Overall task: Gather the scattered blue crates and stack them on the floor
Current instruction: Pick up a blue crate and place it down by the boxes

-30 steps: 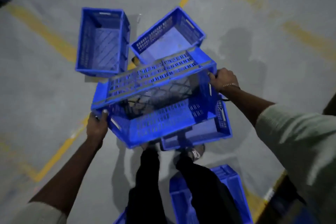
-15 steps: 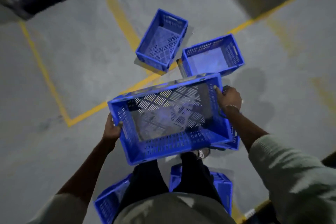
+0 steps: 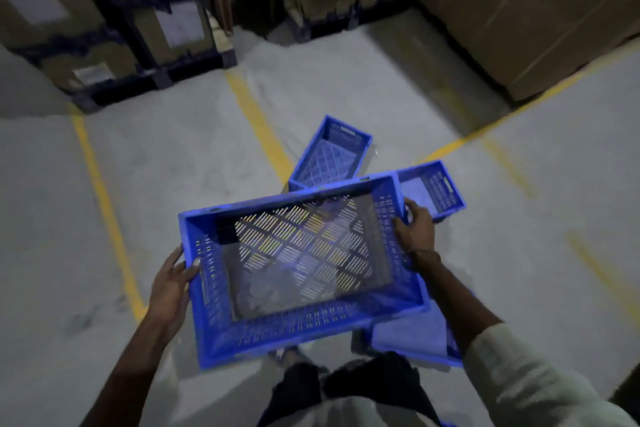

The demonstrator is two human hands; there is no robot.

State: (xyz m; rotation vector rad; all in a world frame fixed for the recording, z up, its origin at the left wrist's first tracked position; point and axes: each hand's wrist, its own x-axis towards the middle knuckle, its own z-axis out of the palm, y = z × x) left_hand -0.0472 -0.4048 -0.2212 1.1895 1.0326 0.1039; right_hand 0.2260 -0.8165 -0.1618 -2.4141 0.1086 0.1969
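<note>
Blue plastic, the carried crate (image 3: 304,270) is held clear of the floor (image 3: 173,156), open side up, where a second ago it was tipped on edge; it is judged levelled and ready for stacking. Its long axis runs left to right. The left hand (image 3: 171,282) is curled round its left end wall, the right hand (image 3: 414,230) round the right rim. Beyond its far edge two crates (image 3: 332,154) lie; another crate (image 3: 412,340) is seen below its near-right corner.
</note>
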